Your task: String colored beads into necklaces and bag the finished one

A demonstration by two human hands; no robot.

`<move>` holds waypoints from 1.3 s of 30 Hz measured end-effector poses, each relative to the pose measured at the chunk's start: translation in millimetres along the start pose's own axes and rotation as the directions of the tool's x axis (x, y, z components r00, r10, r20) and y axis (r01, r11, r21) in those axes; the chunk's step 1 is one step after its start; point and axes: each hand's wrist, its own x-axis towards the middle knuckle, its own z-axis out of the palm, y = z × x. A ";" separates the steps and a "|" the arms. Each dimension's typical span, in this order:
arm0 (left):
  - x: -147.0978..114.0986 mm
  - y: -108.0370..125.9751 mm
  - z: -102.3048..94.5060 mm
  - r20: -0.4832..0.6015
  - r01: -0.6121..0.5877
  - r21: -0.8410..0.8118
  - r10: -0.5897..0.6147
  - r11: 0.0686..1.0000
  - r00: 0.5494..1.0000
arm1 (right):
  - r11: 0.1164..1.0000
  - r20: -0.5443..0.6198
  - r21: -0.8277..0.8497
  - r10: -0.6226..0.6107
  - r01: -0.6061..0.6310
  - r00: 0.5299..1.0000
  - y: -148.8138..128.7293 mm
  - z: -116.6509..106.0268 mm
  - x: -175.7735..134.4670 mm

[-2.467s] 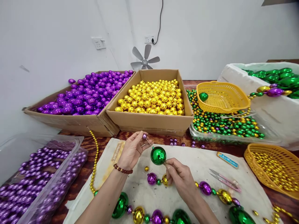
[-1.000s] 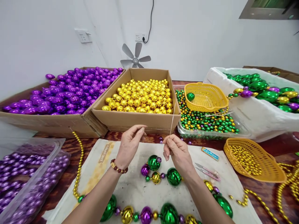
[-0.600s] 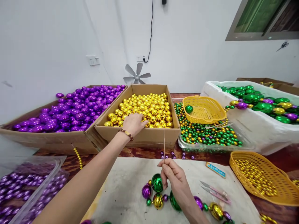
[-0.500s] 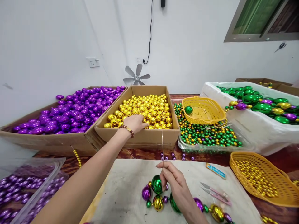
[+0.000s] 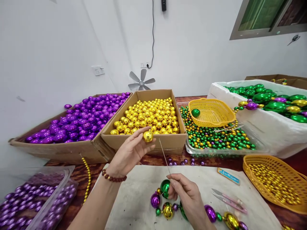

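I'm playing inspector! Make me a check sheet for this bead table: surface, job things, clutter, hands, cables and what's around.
Surface: pale cloth over dark wooden table
Job's things: gold ball, thin rod, bead string
Clutter: pink-handled snips, blue-and-orange packet, loose purple beads
Hands: left hand holds the gold ball; right hand pinches the thin rod
Cables: black cord plugged into wall socket
Surroundings: purple-ball box, gold-ball box, grey fan, window

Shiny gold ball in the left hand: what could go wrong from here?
The shiny gold ball might slip: the left hand holds it only in its fingers.
The thin, straight needle in the right hand has its tip near those fingers and could prick one.
The pink-handled metal snips point toward the right hand, which might brush their blades.
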 end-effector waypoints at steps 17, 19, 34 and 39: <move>-25.9 -44.2 -0.8 -0.287 -0.054 -0.426 -0.079 0.903 0.955 | 0.962 0.074 -0.262 -0.064 0.081 0.995 -5.4 1.6 -12.8; -27.1 -44.9 -0.6 -0.280 -0.068 -0.408 -0.054 0.911 0.959 | 0.963 0.085 -0.261 -0.048 0.069 0.995 -4.3 1.4 -13.5; -52.4 -66.7 28.2 -0.184 -0.069 -0.236 0.025 0.969 0.983 | 0.986 0.048 -0.161 -0.041 0.048 0.998 -5.9 16.2 -3.0; -53.7 -89.2 9.8 -0.208 0.049 0.021 -0.043 0.999 0.977 | 0.988 0.051 -0.143 -0.047 0.054 0.998 -9.7 12.2 -4.7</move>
